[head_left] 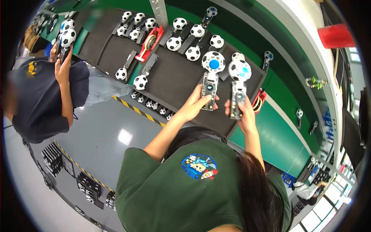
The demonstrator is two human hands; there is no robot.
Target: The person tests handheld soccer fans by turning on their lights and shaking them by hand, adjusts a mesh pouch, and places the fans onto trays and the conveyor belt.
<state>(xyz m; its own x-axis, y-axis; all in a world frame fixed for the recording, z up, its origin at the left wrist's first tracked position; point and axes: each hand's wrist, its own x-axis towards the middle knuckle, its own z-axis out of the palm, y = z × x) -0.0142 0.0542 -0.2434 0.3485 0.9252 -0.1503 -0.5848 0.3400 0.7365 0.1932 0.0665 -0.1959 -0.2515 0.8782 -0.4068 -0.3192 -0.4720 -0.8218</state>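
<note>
My left hand (195, 103) is wrapped around the dark handle of a soccer-ball-headed handheld device (213, 62), its thumb on the handle's front near a small lit display. The round black-and-white head has a blue disc at its centre and points away from me. Beside it, my right hand (244, 112) grips a second soccer-ball-headed device (240, 70), held upright in the same way. A bright blue patch shows on that head, and its handle also has a small lit spot. Both devices are over the dark mat (170, 73) on the bench.
Several similar devices (197, 31) lie in rows in dark trays at the back. A red tape dispenser (150, 43) stands left of them, another red one (259, 101) at right. To the left, a person in a dark shirt (46, 96) holds a similar device (68, 38).
</note>
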